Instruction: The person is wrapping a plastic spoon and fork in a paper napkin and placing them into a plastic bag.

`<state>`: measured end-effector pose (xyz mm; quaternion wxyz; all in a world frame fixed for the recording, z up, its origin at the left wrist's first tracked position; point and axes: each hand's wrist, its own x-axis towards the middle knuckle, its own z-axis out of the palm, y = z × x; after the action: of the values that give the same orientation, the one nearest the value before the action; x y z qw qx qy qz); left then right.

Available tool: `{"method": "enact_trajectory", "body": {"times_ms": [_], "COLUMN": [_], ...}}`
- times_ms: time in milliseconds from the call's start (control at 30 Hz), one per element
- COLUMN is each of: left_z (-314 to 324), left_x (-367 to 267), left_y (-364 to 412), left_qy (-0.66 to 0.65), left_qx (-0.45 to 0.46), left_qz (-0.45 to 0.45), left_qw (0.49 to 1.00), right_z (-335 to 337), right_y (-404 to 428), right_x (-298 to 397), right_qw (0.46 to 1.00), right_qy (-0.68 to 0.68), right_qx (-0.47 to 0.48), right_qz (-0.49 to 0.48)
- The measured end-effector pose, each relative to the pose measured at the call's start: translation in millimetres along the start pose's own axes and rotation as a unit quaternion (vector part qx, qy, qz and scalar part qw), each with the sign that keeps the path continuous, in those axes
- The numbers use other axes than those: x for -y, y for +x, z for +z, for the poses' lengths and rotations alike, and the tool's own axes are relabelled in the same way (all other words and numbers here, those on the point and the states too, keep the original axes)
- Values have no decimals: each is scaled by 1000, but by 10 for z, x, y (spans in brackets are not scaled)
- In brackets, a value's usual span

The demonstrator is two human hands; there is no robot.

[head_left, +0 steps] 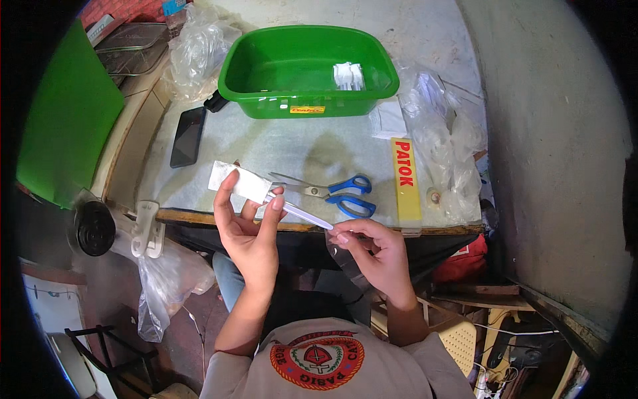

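Note:
My left hand holds a folded white paper napkin together with a white plastic utensil, whose slim handle points down to the right. The utensil's other end is hidden by the napkin and fingers. At the handle's tip, my right hand pinches a clear plastic sleeve that hangs below the fingers. The handle tip meets the sleeve, but I cannot tell whether it is inside. Just beyond my hands lies a pair of scissors with blue handles and parted blades.
A green plastic basin at the back holds several white wrapped bundles. Beside it are stacked napkins and clear plastic bags. A yellow lettered strip lies at right, a dark smartphone at left. A wall bounds the right side.

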<state>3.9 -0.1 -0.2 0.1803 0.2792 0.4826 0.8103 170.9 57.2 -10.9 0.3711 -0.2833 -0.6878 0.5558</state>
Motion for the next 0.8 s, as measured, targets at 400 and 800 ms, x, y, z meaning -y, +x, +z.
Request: {"method": "enact_trajectory", "body": {"times_ms": [400, 800], "left_z": [5, -24], "left_x": [11, 31], "left_y": [17, 15], "left_qy": [-9, 3], "left_qx": [-5, -18], "left_qz": [-6, -13], "left_qw": [1000, 1000], "right_z": [13, 31], "right_y": [16, 6], "right_x": [55, 21], "right_qw": [999, 1000], "right_qy": [-22, 17], "right_qx": [0, -8], "right_qz": [-27, 4]}}
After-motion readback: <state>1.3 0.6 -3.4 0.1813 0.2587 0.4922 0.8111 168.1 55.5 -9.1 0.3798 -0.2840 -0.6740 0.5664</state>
